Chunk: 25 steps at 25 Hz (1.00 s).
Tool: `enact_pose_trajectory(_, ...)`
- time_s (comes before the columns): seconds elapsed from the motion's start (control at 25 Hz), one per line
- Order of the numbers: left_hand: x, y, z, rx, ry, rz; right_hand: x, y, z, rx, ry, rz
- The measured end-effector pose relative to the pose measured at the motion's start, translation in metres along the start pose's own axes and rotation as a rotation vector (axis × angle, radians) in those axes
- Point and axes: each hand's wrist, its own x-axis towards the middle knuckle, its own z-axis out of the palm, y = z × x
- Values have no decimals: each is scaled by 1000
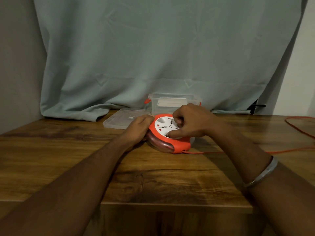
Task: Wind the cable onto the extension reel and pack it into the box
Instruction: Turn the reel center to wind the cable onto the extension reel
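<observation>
An orange extension reel (177,144) with a white socket face (164,126) lies flat on the wooden table (153,181). My left hand (139,128) grips its left rim. My right hand (189,122) rests on top of the white face, fingers curled around the small winding knob. An orange cable (238,152) runs out of the reel's near right side across the table to the right and loops back at the far right edge (296,126). A clear plastic box (172,103) with orange latches stands open just behind the reel.
The box's clear lid (119,120) lies flat to the left of the box. A grey-green cloth (153,57) hangs behind the table and drapes onto its back edge. The table's front edge runs close to me. A metal bangle (262,172) sits on my right wrist.
</observation>
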Motion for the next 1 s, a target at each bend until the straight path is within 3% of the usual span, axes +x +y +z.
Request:
enact_pose_trajectory(0.24,-2,3,0,-10,-8,2,3,-10,3,22,-27,32)
enact_pose_trajectory(0.48,2,-1,0,-32,3,26,2,11,-3,395,116,-8)
enact_pose_trajectory(0.76,4,-4,0,-16,-24,7,-2,7,-8,467,-132,-31)
enact_pose_trajectory(1.0,3,-1,2,-19,-14,-1,-2,18,-9,442,-202,11)
